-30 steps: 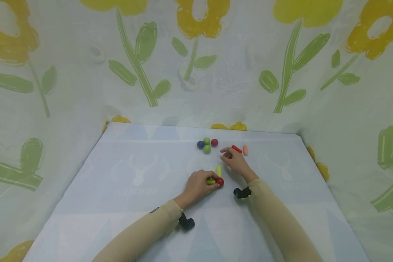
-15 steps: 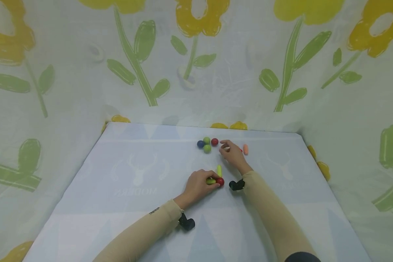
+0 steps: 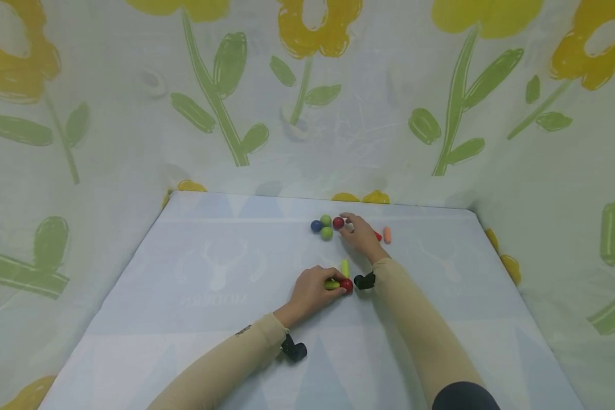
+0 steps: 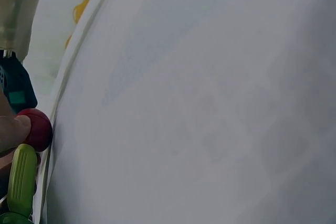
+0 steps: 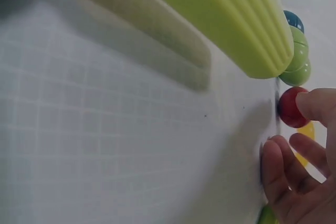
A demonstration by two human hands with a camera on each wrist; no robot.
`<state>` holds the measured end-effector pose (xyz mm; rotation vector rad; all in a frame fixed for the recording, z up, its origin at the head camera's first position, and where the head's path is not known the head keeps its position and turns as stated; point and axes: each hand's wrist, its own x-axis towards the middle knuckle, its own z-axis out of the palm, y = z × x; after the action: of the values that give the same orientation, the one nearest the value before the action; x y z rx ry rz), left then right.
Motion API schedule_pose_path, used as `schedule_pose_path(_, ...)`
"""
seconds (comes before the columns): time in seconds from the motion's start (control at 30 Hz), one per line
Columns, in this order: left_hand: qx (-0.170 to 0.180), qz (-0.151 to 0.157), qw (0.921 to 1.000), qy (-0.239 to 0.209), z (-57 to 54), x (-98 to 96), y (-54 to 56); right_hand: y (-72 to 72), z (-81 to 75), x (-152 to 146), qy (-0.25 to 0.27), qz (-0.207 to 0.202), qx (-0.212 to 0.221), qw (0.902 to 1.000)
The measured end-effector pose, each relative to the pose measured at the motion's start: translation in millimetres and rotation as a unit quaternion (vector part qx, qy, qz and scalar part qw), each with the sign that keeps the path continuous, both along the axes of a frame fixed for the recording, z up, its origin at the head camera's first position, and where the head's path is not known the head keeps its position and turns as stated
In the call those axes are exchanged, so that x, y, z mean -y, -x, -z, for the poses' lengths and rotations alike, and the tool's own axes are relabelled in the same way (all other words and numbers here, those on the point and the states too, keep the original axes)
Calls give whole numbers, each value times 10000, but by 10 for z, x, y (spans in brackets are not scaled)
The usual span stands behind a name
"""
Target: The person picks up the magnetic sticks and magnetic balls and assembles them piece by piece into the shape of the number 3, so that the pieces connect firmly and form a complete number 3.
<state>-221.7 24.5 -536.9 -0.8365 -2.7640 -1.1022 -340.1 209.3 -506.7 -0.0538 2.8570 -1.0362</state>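
Between thumb and fingers my left hand (image 3: pixel 311 287) grips a toy piece low over the table: a red ball (image 3: pixel 346 286) with yellow-green ribbed sticks. One stick (image 3: pixel 345 267) points away toward the back; another (image 3: pixel 331 284) lies partly under the fingers. The left wrist view shows the thumb against that red ball (image 4: pixel 39 129) and a green stick (image 4: pixel 22 179) below it. Farther back, my right hand (image 3: pixel 359 235) reaches a second red ball (image 3: pixel 338 222), thumb and forefinger spread about its right side. In the right wrist view the thumb overlaps this ball (image 5: pixel 291 108); firm contact cannot be told.
Left of the second red ball sit a blue ball (image 3: pixel 315 226) and two green balls, one behind (image 3: pixel 326 220) and one in front (image 3: pixel 326 233). A red stick (image 3: pixel 377 235), partly hidden by the right hand, and an orange stick (image 3: pixel 387 234) lie to the right.
My right hand has moved back and left, from beside the red stick to the loose red ball. The left hand keeps its hold and stays in place.
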Motion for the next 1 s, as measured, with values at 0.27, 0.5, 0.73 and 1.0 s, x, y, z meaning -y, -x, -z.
schedule_pose_path(0.27, -49, 19, 10000, -29, 12, -7, 1, -3, -61, 40, -120, -81, 181, 9997)
schedule_pose_path(0.5, -41, -11, 10000, -22, -17, 4, -20, 10, -29, 37, -60, -13, 222, 9997)
schedule_pose_path(0.73, -17, 7, 10000, 0, -16, 0, -24, -35, 3, -19, -32, 16, 330, 9994)
schedule_pose_path(1.0, -96, -20, 9999, -45, 10, 3, -12, -118, -14, -68, -107, -9, 376, 9992)
